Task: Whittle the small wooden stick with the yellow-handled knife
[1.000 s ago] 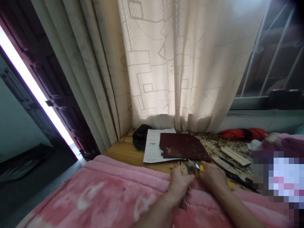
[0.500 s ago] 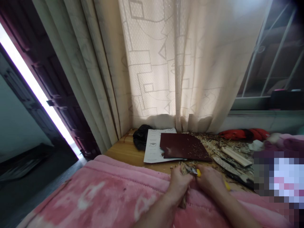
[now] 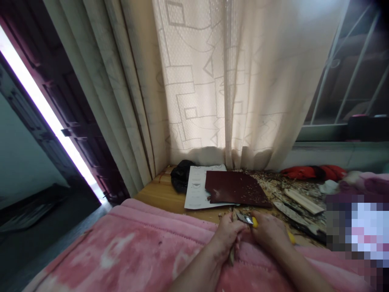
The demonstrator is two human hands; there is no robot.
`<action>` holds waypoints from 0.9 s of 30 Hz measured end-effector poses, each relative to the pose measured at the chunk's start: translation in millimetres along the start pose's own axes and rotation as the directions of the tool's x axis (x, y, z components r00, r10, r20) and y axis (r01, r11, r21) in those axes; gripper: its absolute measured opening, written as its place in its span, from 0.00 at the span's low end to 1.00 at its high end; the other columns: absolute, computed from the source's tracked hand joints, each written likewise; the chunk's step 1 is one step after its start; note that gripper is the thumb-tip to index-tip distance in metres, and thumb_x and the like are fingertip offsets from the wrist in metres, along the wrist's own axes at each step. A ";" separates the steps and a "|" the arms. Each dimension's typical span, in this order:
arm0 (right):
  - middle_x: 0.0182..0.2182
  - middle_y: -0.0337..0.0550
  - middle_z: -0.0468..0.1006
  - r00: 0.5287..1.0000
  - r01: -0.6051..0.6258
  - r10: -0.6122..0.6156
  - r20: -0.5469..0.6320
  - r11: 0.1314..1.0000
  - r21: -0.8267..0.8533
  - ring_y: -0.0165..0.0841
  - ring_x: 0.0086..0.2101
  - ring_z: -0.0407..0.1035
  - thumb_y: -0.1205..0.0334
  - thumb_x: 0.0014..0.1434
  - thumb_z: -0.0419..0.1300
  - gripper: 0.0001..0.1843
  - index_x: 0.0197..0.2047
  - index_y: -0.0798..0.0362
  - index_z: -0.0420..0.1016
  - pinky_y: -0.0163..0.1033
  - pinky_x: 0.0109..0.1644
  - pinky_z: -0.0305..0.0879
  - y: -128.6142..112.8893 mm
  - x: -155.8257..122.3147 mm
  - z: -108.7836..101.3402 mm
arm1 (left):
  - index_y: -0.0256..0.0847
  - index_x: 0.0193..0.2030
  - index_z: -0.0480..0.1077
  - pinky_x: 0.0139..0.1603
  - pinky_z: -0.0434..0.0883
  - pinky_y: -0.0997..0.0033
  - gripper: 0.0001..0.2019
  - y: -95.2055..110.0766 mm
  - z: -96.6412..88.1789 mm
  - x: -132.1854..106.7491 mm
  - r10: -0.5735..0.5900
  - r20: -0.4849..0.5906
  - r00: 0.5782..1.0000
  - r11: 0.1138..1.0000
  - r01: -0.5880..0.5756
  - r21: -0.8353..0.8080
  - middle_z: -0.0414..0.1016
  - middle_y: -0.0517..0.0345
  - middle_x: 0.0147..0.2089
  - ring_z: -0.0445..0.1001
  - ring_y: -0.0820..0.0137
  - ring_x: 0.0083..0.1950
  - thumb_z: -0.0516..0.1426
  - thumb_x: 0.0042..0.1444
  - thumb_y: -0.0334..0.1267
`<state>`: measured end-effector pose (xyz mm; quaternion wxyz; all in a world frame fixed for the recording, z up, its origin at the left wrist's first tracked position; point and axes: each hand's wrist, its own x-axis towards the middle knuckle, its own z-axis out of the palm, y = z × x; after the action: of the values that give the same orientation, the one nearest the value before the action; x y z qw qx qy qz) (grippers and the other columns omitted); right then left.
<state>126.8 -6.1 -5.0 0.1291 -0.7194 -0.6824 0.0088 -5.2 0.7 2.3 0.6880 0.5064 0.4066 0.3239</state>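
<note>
My left hand is closed around a small piece of wood, whose lower end sticks out below the fist. In my right hand is a yellow utility knife. Its metal blade points left and lies against or very near the wood's upper end, by my left thumb; exact contact cannot be made out. Both fists are close together above the pink blanket. The fingers hide most of the wood and the knife handle.
Ahead on the wooden table lie a dark red board, white printed paper and a black bag. To the right are wood shavings, a pale wood strip, a knife-like blade and red cloth.
The wood in my left hand has shifted slightly, its lower end a little further left. The knife blade shows more plainly against its upper end. Both hands keep their grip.
</note>
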 end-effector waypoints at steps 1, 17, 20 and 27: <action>0.26 0.44 0.74 1.000 -0.004 0.004 -0.001 1.000 -0.007 0.35 0.30 0.66 0.62 0.46 0.46 0.11 0.29 0.50 0.68 0.35 0.30 0.51 0.0 -0.1 -0.3 | 0.39 0.26 0.56 0.07 0.48 0.84 0.06 -0.8 -0.7 0.4 -0.004 0.013 1.000 1.000 0.004 -0.006 0.53 0.71 0.12 0.49 0.82 0.08 0.50 0.40 0.37; 0.26 0.44 0.74 0.999 0.036 -0.037 -0.017 0.998 -0.044 0.36 0.30 0.67 0.50 0.41 0.53 0.15 0.29 0.52 0.66 0.35 0.29 0.51 -5.5 -5.4 -10.7 | 0.40 0.29 0.57 0.09 0.43 0.84 0.09 1.6 -8.2 0.7 -0.138 0.112 0.984 0.987 0.146 -0.066 0.50 0.71 0.14 0.45 0.84 0.11 0.51 0.37 0.33; 0.26 0.44 0.73 0.997 0.060 -0.062 -0.042 0.997 -0.046 0.36 0.29 0.67 0.46 0.42 0.51 0.17 0.29 0.51 0.65 0.35 0.28 0.52 -5.7 -5.9 -8.6 | 0.39 0.27 0.58 0.09 0.44 0.83 0.09 1.2 -9.6 0.8 -0.124 0.125 0.984 0.988 0.133 -0.072 0.51 0.71 0.15 0.45 0.85 0.11 0.52 0.35 0.31; 0.26 0.43 0.74 0.998 0.041 -0.044 -0.054 0.997 -0.069 0.36 0.29 0.67 0.49 0.40 0.54 0.14 0.28 0.51 0.65 0.35 0.28 0.52 -5.0 -6.2 -8.3 | 0.39 0.28 0.59 0.10 0.44 0.83 0.08 4.3 -7.9 -0.3 -0.127 0.086 0.988 0.988 0.134 -0.080 0.51 0.71 0.14 0.45 0.84 0.11 0.53 0.38 0.34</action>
<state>123.0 -13.5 2.9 0.1237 -0.7086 -0.6936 -0.0372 -12.5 5.1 5.2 0.7446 0.4614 0.3966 0.2744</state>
